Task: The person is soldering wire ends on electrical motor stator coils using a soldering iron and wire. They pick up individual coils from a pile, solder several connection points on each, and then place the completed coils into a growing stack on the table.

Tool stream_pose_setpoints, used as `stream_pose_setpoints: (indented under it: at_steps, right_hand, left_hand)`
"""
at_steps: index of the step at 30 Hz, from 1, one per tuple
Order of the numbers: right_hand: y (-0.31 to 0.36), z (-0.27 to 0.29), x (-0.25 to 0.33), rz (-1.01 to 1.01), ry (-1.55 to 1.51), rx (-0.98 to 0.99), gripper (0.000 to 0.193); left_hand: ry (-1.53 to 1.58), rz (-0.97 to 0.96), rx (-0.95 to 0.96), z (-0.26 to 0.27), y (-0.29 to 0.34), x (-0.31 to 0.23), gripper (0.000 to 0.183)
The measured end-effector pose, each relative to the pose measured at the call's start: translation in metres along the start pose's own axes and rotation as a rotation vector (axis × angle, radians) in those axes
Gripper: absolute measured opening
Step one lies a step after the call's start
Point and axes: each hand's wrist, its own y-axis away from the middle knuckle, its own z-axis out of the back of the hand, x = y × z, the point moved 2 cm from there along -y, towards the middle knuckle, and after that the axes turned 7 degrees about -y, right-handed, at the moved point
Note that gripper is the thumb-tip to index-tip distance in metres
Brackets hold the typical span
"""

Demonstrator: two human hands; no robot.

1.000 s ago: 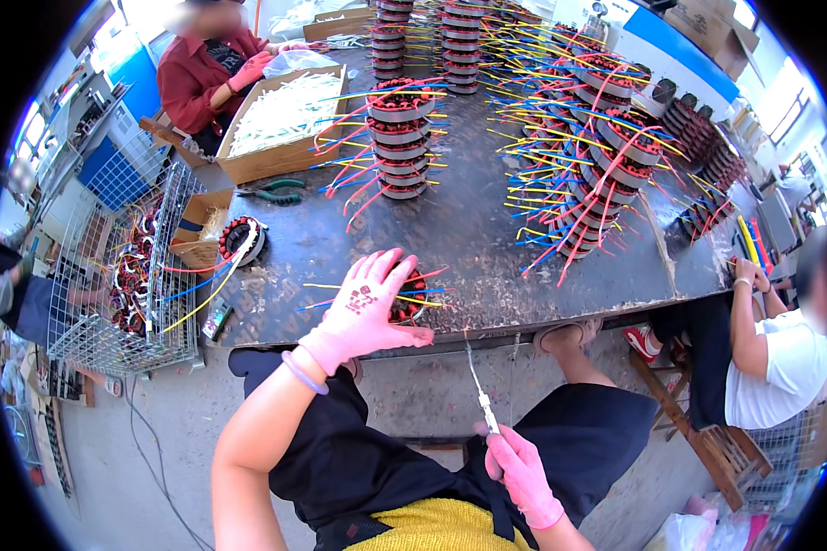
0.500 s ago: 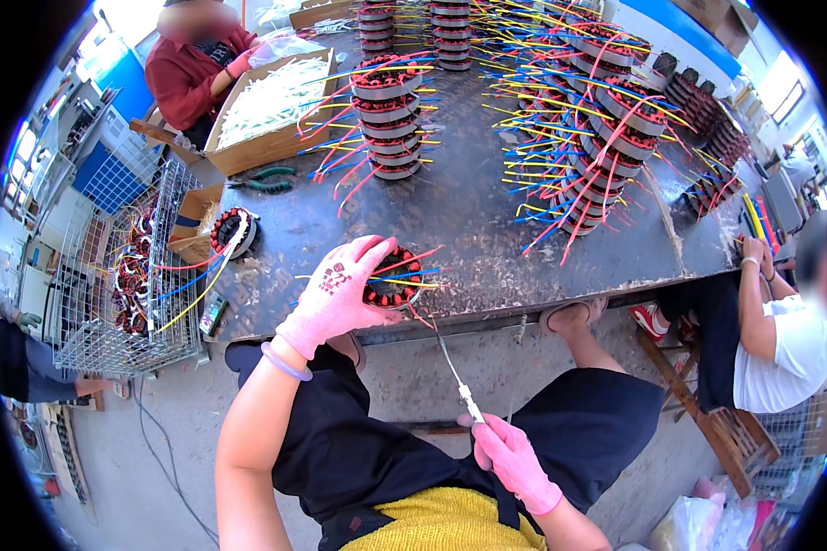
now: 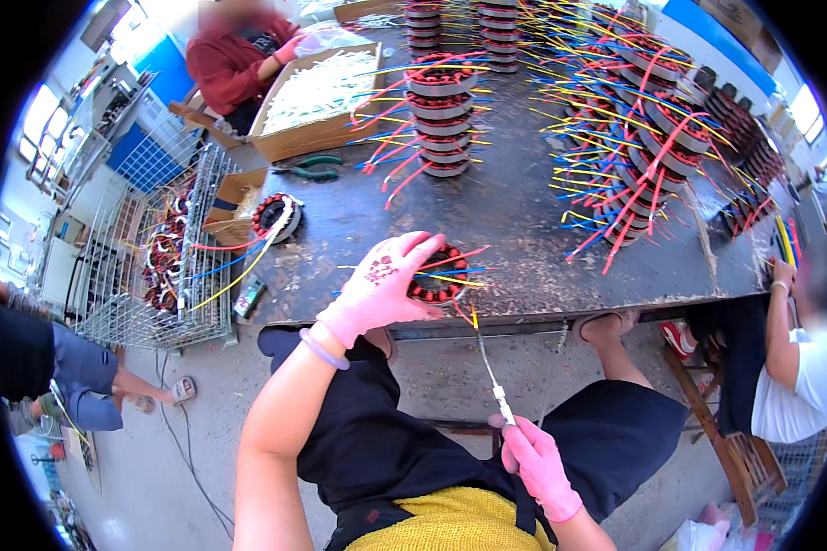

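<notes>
My left hand (image 3: 386, 280), in a pink glove, is closed on a ring-shaped motor stator (image 3: 438, 296) at the table's front edge. The ring has red windings, with red, yellow and blue wires sticking out. My right hand (image 3: 540, 466), also in pink, grips a slender tool with a white handle (image 3: 503, 404) below the edge. Its thin shaft (image 3: 487, 356) points up toward the ring; a yellow wire end shows at its far tip. Whether they touch, I cannot tell. Another stator (image 3: 277, 219) with long wires lies to the left.
Stacked stators (image 3: 441, 119) stand at mid-table, with more stacks (image 3: 648, 156) at right. Behind lie green-handled pliers (image 3: 311, 168) and a box of white sleeves (image 3: 326, 92). A wire basket (image 3: 156, 294) flanks the left edge. People sit at far left and right; another stands at left.
The whole view has shifted, so the scene sits farther right. More of the person standing at left shows. Yellow is now visible at the tool's tip. Both hands keep their grips.
</notes>
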Motion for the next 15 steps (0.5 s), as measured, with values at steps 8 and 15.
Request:
stream_pose_setpoints:
  at_steps: [8,15]
  right_hand:
    - [0.0023,-0.0042,0.0036,0.018,0.029,-0.017,0.034]
    - [0.0045,-0.0011,0.0022,0.031,0.042,-0.037,0.034]
  left_hand:
    - [0.022,-0.012,0.009,-0.0017,0.0014,0.0031,0.099]
    - [0.014,-0.028,-0.004,-0.0037,0.0026,0.0038,0.100]
